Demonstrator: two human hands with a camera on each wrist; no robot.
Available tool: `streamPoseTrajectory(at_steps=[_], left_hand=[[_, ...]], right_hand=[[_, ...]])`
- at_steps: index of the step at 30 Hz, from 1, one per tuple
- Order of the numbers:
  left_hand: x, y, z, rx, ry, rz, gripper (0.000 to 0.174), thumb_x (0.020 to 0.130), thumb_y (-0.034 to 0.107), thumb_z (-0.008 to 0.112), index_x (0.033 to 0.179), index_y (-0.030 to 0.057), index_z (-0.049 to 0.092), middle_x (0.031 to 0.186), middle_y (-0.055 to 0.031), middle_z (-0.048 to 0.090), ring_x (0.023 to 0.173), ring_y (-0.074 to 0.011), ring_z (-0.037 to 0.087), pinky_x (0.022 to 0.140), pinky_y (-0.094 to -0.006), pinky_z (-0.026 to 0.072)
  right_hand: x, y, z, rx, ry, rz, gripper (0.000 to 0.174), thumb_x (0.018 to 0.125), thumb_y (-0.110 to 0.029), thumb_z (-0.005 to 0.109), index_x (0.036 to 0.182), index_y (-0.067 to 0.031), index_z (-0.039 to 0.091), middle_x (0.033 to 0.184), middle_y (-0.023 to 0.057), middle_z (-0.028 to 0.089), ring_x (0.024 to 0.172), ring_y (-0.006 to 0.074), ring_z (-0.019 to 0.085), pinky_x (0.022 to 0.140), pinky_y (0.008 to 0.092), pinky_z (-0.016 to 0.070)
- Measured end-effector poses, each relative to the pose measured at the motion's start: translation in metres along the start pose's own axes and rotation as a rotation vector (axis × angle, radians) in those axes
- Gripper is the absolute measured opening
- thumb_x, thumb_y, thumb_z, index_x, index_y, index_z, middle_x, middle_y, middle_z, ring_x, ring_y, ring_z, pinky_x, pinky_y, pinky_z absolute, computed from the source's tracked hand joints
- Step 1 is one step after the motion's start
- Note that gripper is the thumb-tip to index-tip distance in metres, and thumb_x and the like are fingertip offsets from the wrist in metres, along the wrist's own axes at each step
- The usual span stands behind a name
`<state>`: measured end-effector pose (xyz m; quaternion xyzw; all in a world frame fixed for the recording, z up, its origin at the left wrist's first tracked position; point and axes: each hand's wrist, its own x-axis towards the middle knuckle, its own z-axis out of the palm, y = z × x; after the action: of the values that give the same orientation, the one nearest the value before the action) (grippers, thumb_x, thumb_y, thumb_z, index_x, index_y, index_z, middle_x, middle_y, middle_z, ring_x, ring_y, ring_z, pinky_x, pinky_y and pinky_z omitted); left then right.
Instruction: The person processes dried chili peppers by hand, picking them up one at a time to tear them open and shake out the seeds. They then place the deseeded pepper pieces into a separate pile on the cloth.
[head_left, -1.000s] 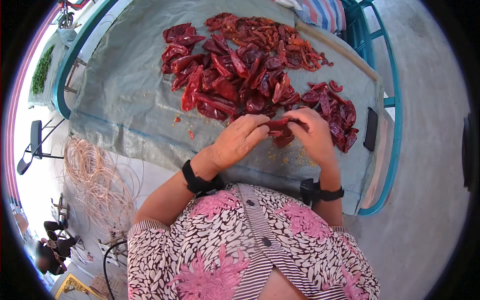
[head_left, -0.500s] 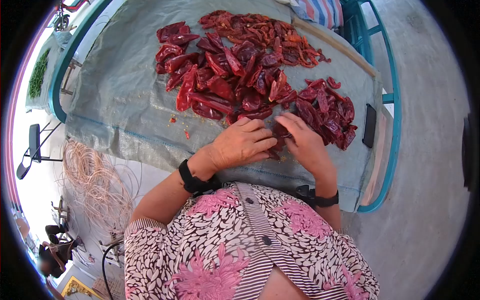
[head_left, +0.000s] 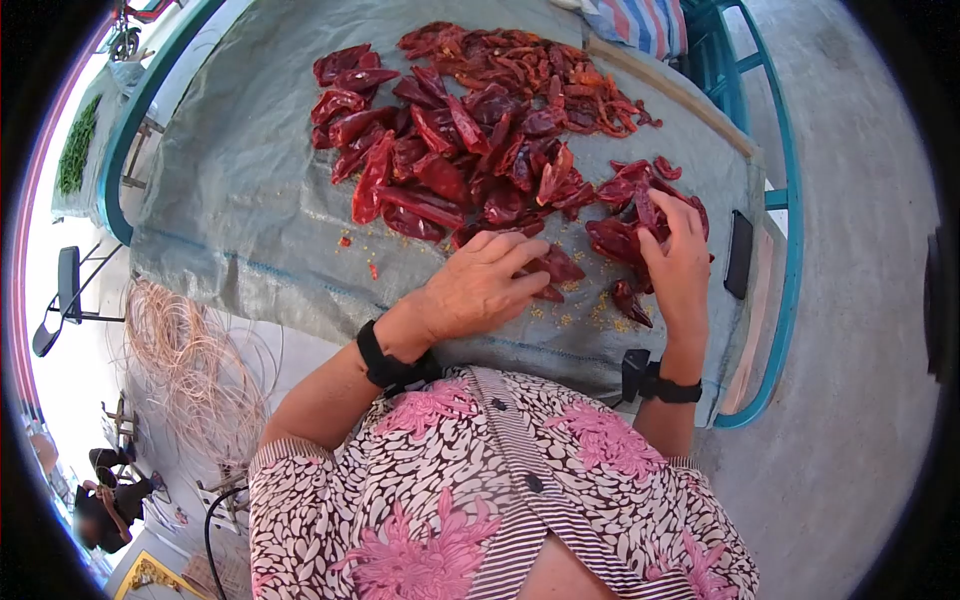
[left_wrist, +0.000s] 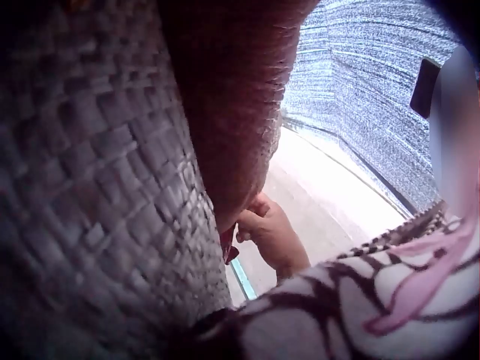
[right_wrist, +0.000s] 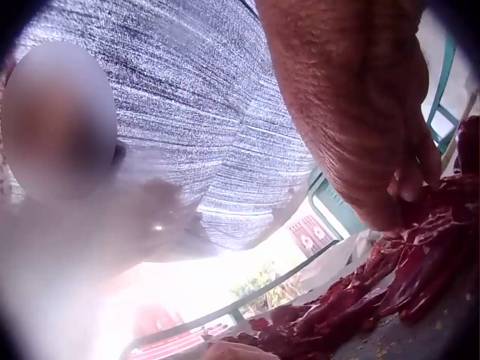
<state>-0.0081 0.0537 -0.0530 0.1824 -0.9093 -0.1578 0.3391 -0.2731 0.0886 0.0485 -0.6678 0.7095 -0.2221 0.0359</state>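
Note:
My left hand (head_left: 485, 285) lies low over the sheet, its fingers and thumb around the near end of a dark red dried pepper (head_left: 560, 265). The pepper's other end sticks out to the right of the fingertips. On the right, my right hand (head_left: 680, 265) reaches over a small pile of flattened red peppers (head_left: 622, 185). Its thumb and forefinger stand apart, and the fingertips touch the peppers in the right wrist view. One dark pepper (head_left: 630, 302) lies just below the pile. The left wrist view shows mostly the underside of the hand, with little of what it holds.
A large heap of whole red peppers (head_left: 440, 175) covers the middle of the green woven sheet (head_left: 250, 180). Behind it are shredded-looking red peppers (head_left: 600, 95). Yellow seeds (head_left: 565, 320) are scattered in front. A black phone (head_left: 739, 252) lies near the teal frame (head_left: 790, 270) at right.
My right hand has moved from beside the left hand to the small pile at right. A pepper there now lies nearer to me. The left hand has stayed almost in place.

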Motion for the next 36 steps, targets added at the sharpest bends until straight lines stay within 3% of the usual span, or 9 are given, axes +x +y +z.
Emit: streamPoseTrajectory(at_steps=[2, 3, 9, 18, 22, 23, 26, 29, 36], left_hand=[[0.001, 0.002, 0.001, 0.018, 0.022, -0.077, 0.041, 0.078, 0.021, 0.082, 0.117, 0.0108, 0.070, 0.124, -0.0067, 0.062, 0.110, -0.0266, 0.059, 0.091, -0.0404, 0.0496], [0.000, 0.003, 0.001, 0.028, 0.030, -0.114, 0.040, 0.079, 0.020, 0.081, 0.116, 0.0106, 0.070, 0.122, -0.0066, 0.062, 0.106, -0.0261, 0.060, 0.089, -0.0393, 0.0504], [0.002, 0.007, -0.004, 0.085, 0.150, -0.200, 0.041, 0.081, 0.019, 0.079, 0.120, 0.0123, 0.069, 0.117, -0.0051, 0.062, 0.095, -0.0255, 0.060, 0.080, -0.0395, 0.0484], [0.004, 0.004, -0.005, 0.253, 0.210, -0.439, 0.041, 0.084, 0.018, 0.076, 0.124, 0.0125, 0.067, 0.117, -0.0060, 0.061, 0.102, -0.0269, 0.057, 0.084, -0.0413, 0.0459], [0.006, 0.003, -0.004, 0.229, 0.191, -0.472, 0.042, 0.085, 0.019, 0.076, 0.125, 0.0132, 0.067, 0.115, -0.0062, 0.060, 0.101, -0.0275, 0.057, 0.083, -0.0415, 0.0460], [0.005, 0.002, -0.002, 0.239, 0.186, -0.466, 0.042, 0.085, 0.019, 0.076, 0.125, 0.0133, 0.067, 0.114, -0.0063, 0.059, 0.100, -0.0274, 0.057, 0.083, -0.0415, 0.0461], [0.001, -0.006, 0.007, 0.275, 0.185, -0.449, 0.042, 0.086, 0.020, 0.076, 0.126, 0.0135, 0.067, 0.115, -0.0064, 0.059, 0.100, -0.0272, 0.058, 0.082, -0.0414, 0.0463], [0.004, -0.005, 0.010, 0.298, 0.199, -0.443, 0.043, 0.086, 0.022, 0.077, 0.127, 0.0137, 0.067, 0.120, -0.0057, 0.059, 0.100, -0.0270, 0.058, 0.082, -0.0411, 0.0464], [0.011, -0.003, 0.012, 0.303, 0.139, -0.454, 0.045, 0.087, 0.025, 0.076, 0.129, 0.0129, 0.065, 0.133, -0.0038, 0.060, 0.107, -0.0261, 0.057, 0.086, -0.0408, 0.0450]], right_hand=[[0.007, -0.013, 0.008, 0.130, -0.074, 0.008, 0.047, 0.089, -0.008, 0.071, 0.135, -0.0114, 0.061, 0.135, 0.0123, 0.062, 0.122, 0.0342, 0.061, 0.099, 0.0429, 0.0523], [0.009, -0.009, 0.021, 0.064, -0.066, -0.156, 0.057, 0.088, -0.009, 0.072, 0.142, -0.0144, 0.055, 0.137, 0.0131, 0.061, 0.118, 0.0370, 0.064, 0.097, 0.0457, 0.0535], [0.026, -0.024, 0.066, -0.081, -0.219, -0.105, 0.069, 0.089, -0.010, 0.070, 0.151, -0.0181, 0.043, 0.139, 0.0133, 0.060, 0.105, 0.0402, 0.068, 0.085, 0.0500, 0.0563], [0.015, -0.018, 0.011, 0.070, -0.182, 0.121, 0.027, 0.093, -0.017, 0.070, 0.119, -0.0170, 0.070, 0.110, 0.0096, 0.074, 0.095, 0.0311, 0.072, 0.082, 0.0410, 0.0548], [0.010, -0.001, -0.005, -0.057, 0.005, 0.252, 0.038, 0.093, -0.020, 0.071, 0.131, -0.0195, 0.065, 0.109, 0.0140, 0.074, 0.091, 0.0341, 0.072, 0.082, 0.0422, 0.0546], [0.012, 0.000, -0.011, -0.003, -0.071, 0.383, 0.048, 0.092, -0.021, 0.072, 0.139, -0.0178, 0.060, 0.119, 0.0169, 0.071, 0.105, 0.0349, 0.069, 0.090, 0.0445, 0.0533], [0.010, 0.017, 0.002, -0.030, 0.162, 0.146, 0.056, 0.092, -0.021, 0.073, 0.144, -0.0142, 0.055, 0.134, 0.0173, 0.065, 0.124, 0.0348, 0.062, 0.101, 0.0453, 0.0501], [0.016, -0.007, 0.019, 0.080, -0.014, 0.073, 0.062, 0.092, -0.022, 0.072, 0.149, -0.0119, 0.049, 0.147, 0.0160, 0.056, 0.136, 0.0346, 0.053, 0.110, 0.0448, 0.0456], [0.030, -0.027, 0.068, -0.034, -0.323, 0.043, 0.074, 0.089, -0.017, 0.070, 0.156, -0.0194, 0.038, 0.149, 0.0155, 0.052, 0.124, 0.0399, 0.061, 0.096, 0.0514, 0.0534]])
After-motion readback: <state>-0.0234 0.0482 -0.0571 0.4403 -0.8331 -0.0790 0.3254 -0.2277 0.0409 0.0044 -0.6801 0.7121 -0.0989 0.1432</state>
